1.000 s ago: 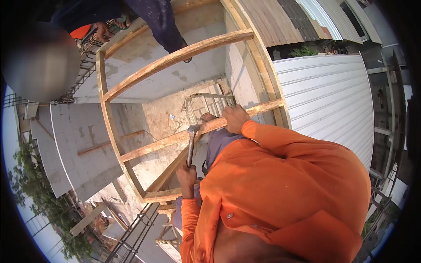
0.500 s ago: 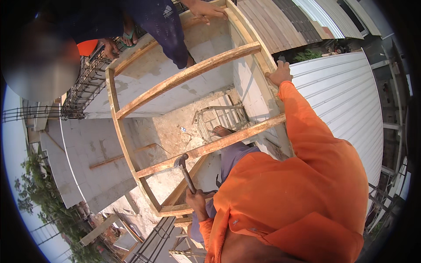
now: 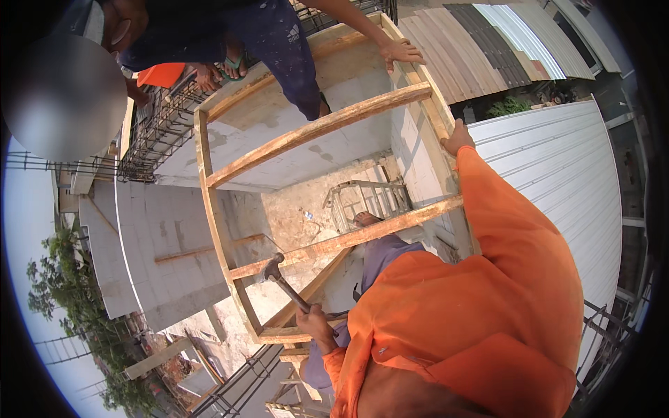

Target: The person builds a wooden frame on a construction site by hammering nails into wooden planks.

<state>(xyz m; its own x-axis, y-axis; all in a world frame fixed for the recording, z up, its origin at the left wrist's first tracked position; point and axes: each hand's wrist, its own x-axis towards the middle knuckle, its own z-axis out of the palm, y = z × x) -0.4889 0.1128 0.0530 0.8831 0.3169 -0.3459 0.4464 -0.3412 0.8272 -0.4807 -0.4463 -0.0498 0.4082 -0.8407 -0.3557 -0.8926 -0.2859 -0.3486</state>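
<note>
A claw hammer (image 3: 287, 282) is gripped by its handle in my left hand (image 3: 316, 322), its head raised near the left end of a crosspiece (image 3: 348, 238). That crosspiece belongs to a rectangular wooden frame (image 3: 214, 219) of rough timber over an open, walled space. My right hand (image 3: 458, 137) is closed around the frame's right side beam, between two crosspieces; some of its fingers are hidden. At the far right corner a co-worker's hand (image 3: 401, 53) rests on the same beam.
The co-worker's leg (image 3: 282, 59) reaches down inside the frame's far end. A rebar cage (image 3: 157, 132) runs along the far left. Far below are a ladder-like stand (image 3: 369, 198) and a dirt floor (image 3: 286, 209). White corrugated roofing (image 3: 550, 167) lies to the right.
The hammer head has tipped leftward. My right hand has settled lower around the beam. The co-worker's hand has moved right onto the side beam. The whole view has shifted slightly.
</note>
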